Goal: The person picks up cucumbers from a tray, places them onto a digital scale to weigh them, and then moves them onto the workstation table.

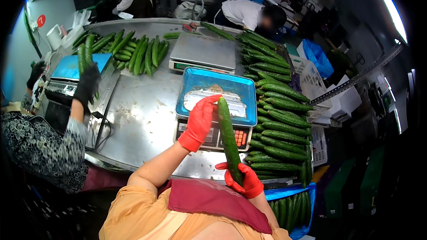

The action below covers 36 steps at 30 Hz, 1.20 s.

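One long green cucumber is held up lengthwise in front of me, over the near side of a scale. My right hand, in a red rubber glove, wraps round its lower end. At its upper tip, the fingers of my red-gloved left hand are closed together against the end; the thumb is hard to make out. Behind it lies the scale's blue tray, wet and stained, with a whitish patch and no cucumber on it. Orange keys show on the scale's front panel.
Stacked cucumbers line the right of the metal table; more lie in a blue-lined crate below. A flat scale and red-handled scissors stand farther back. At left, a co-worker's dark-gloved hand holds cucumbers over another scale.
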Tool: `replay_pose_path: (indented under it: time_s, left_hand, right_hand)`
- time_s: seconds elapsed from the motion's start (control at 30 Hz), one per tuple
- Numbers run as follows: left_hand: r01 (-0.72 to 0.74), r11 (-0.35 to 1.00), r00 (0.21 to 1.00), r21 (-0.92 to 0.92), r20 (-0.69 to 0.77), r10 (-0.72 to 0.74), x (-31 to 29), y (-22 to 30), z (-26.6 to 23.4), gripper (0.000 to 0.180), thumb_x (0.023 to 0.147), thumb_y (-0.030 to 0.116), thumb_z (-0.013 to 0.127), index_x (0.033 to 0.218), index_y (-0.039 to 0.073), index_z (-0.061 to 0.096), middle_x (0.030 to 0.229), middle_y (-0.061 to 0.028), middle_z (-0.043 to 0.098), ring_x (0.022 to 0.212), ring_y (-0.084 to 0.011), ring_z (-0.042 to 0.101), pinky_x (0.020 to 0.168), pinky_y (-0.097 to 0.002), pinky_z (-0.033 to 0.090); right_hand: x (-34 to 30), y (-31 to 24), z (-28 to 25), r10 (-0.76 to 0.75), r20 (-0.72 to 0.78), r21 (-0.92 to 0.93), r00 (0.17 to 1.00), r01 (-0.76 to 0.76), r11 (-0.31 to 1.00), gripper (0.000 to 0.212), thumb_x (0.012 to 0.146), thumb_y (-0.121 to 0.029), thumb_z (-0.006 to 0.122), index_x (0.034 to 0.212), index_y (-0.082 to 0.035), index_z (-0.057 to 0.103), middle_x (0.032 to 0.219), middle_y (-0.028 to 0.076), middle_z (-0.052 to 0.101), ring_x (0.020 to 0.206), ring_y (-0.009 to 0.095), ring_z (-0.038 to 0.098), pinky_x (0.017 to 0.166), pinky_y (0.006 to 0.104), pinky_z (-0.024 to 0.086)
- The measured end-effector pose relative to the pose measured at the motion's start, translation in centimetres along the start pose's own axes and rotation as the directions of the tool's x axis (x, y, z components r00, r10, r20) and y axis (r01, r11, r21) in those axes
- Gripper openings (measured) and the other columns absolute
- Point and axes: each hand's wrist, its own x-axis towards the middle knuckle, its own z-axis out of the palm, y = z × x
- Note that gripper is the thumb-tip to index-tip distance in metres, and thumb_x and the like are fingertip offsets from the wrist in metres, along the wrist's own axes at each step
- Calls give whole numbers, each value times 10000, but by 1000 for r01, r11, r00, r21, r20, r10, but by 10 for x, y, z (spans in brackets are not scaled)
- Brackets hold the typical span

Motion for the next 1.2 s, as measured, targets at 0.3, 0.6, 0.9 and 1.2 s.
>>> replay_pose_path:
  time_s: [0.3,0.6,0.9,1.2]
  left_hand:
    - [130,988,985,78,105,-138,-7,-9,-23,455,982,410,473,1095,-10,606,868,-66,660,752,-119,593,679,-261,477]
    - [223,958,975,179,-22,-222,-12,0,-10,441,971,433,478,961,3,573,839,-83,662,766,-143,622,701,-275,491]
    - [-273,707,946,652,48,321,-7,-2,-34,309,996,264,458,890,14,606,697,-98,584,701,-201,616,614,-313,467]
    - [221,960,935,-174,318,-158,-38,-24,-47,544,949,487,471,1262,46,528,1229,-120,589,987,-205,610,868,-350,474]
  right_hand:
    - [6,0,-1,15,49,41,999,-17,999,727,897,-462,516,1299,135,411,662,120,579,313,116,369,314,236,298]
    - [21,0,20,47,-99,-289,994,-74,954,697,910,-519,446,1252,88,468,647,115,582,315,96,359,325,215,280]
    - [32,6,17,-5,-81,-219,997,-13,976,731,898,-539,487,1229,112,481,576,103,547,307,107,368,337,229,302]
    - [49,8,24,-25,18,-140,1000,27,990,711,928,-544,445,1210,107,499,566,103,536,299,113,377,360,224,329]
